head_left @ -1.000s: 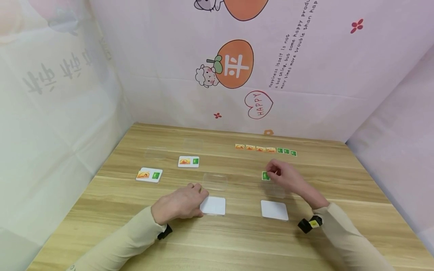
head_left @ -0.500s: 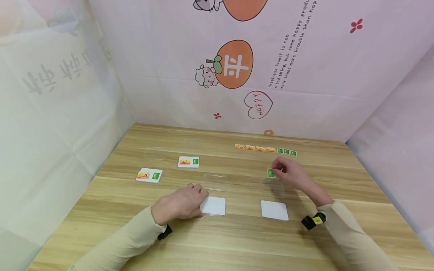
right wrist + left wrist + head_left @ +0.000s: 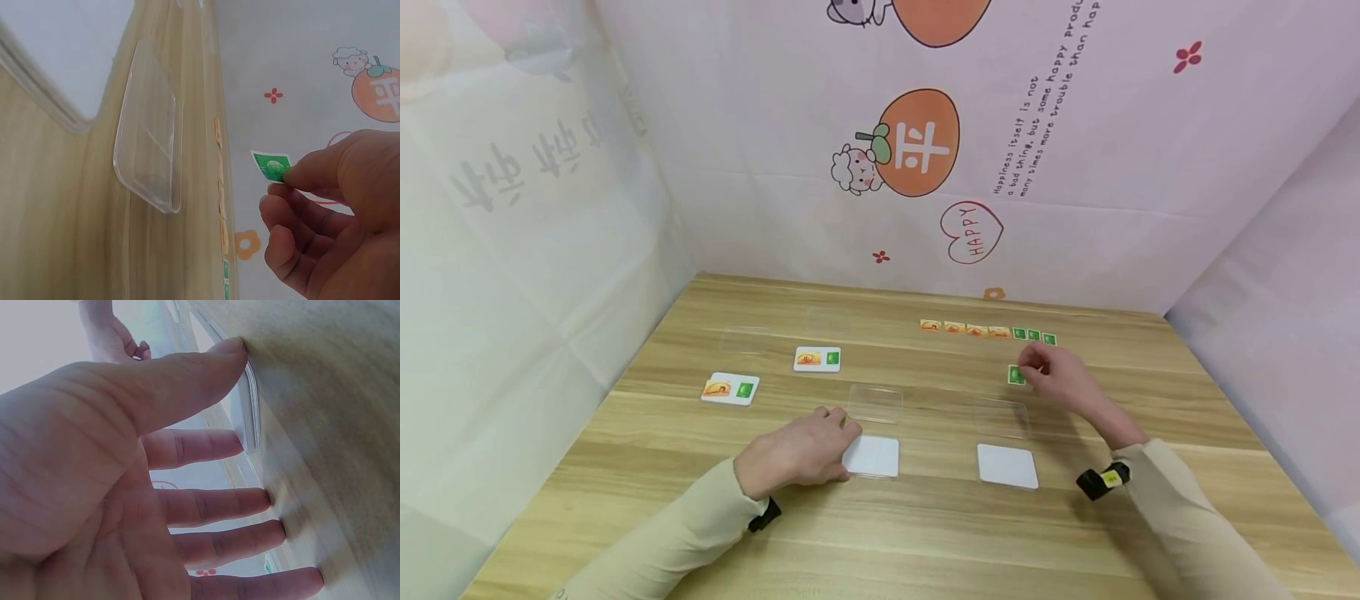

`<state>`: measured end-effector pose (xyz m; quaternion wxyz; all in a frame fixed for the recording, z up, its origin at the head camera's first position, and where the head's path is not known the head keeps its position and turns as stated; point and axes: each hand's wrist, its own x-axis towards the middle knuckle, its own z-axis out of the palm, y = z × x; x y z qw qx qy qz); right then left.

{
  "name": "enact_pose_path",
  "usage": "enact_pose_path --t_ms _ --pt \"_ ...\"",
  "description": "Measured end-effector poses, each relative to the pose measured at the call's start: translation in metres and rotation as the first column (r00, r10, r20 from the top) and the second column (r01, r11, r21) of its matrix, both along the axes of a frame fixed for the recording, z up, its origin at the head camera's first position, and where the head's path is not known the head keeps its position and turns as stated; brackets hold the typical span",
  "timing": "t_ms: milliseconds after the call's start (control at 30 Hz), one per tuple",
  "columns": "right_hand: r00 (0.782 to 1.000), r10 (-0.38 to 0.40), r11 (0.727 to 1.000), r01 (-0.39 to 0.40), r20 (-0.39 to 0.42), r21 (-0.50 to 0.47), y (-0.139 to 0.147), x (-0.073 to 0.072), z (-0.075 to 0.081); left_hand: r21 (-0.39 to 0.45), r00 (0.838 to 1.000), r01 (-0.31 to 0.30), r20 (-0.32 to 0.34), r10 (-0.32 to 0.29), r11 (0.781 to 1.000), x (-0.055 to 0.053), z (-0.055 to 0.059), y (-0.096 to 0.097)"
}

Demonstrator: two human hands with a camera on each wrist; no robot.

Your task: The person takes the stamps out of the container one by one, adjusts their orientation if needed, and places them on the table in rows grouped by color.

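"What does the right hand (image 3: 1060,379) have?"

"A small green sticker (image 3: 1016,375), pinched by one corner between thumb and index finger. The other fingers curl loosely. The right wrist view shows the sticker up off the desk (image 3: 925,542)."

"Where is that, exactly?"

"Above the right side, just beyond a clear plastic cover (image 3: 1002,417) and in front of a row by the back wall (image 3: 775,225): four orange stickers (image 3: 977,331), then three green stickers (image 3: 1034,336) at the right end."

"And the left hand (image 3: 801,448)?"

"Spread, fingers nearly straight. Thumb and index fingertip are at the left end of a white card (image 3: 872,456); the other fingertips rest on the desk. I can't tell whether it presses on the card."

"Other cards?"

"A second white card (image 3: 1007,466) lies to the right, nearer the person than that clear cover. Another clear cover (image 3: 876,403) lies just beyond the first card. Over on the left are two finished-looking ones, a nearer card (image 3: 731,389) and a farther card (image 3: 817,359), each bearing one orange and one green sticker."
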<state>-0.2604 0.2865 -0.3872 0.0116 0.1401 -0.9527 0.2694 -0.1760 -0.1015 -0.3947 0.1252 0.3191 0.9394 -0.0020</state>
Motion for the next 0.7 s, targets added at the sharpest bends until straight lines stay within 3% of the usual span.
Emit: enact_pose_path --t_ms 700 --pt "0.998 -0.056 0.998 0.056 0.003 0.006 0.028 -0.018 -0.006 0.005 1.0 0.0 -0.003 0.001 1.0 0.0 0.0 0.0"
